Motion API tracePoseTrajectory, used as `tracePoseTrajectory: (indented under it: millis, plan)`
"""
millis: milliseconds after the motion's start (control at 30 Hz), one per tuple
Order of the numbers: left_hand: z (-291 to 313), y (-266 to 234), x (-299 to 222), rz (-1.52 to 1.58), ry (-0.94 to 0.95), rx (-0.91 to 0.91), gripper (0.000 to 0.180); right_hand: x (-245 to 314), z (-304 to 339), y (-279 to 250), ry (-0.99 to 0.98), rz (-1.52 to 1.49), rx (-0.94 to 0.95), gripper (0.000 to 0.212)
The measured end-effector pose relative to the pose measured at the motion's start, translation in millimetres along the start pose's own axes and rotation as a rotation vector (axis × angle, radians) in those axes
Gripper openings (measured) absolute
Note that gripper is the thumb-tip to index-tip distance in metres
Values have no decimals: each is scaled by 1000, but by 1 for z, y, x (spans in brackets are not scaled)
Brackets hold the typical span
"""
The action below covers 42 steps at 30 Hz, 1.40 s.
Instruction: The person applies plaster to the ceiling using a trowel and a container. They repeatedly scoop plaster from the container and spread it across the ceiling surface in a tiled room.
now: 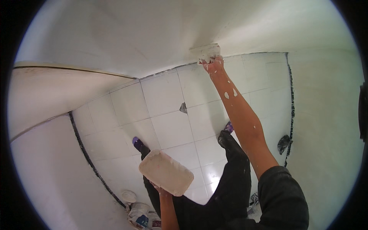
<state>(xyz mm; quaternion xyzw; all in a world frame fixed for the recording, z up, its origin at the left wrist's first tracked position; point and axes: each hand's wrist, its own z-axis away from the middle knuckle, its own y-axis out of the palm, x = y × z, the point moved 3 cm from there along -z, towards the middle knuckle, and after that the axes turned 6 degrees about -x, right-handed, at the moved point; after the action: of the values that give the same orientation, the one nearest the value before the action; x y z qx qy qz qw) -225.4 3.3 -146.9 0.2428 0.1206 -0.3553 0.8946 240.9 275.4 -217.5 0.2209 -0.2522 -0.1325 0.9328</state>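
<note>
Pale walls (111,34) surround a floor (168,132) of white square tiles, its left and right edges lined with dark strips (293,96). Right hand (213,66) stretches to the floor's far edge, fingers closed around a pale trowel (210,50) at the foot of the far wall. Left hand (164,190) holds a plaster-smeared tray (166,172) above the floor's near edge, its fingers mostly hidden underneath. Buckets (138,214) sit by the near left corner.

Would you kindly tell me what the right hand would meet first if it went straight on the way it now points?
Most likely the pale wall ahead, with the flat tool in the right hand meeting it first; depth is unclear, so the tool may be touching it now.
</note>
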Motion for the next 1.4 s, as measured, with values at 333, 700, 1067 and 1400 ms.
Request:
tracePoseTrajectory:
  millis: [333,700,1067,1400]
  plan:
    - [66,66,-70,15,21,147,62,110,250,136,-54,123,71,33]
    - [39,39,-68,14,33,142,61,74,286,62,-890,422,596,23]
    - [43,5,-129,3,40,172,61,-142,332,135,-1004,782,284,27]
    - [95,47,-179,19,182,308,61,38,193,84,95,-28,-57,31]
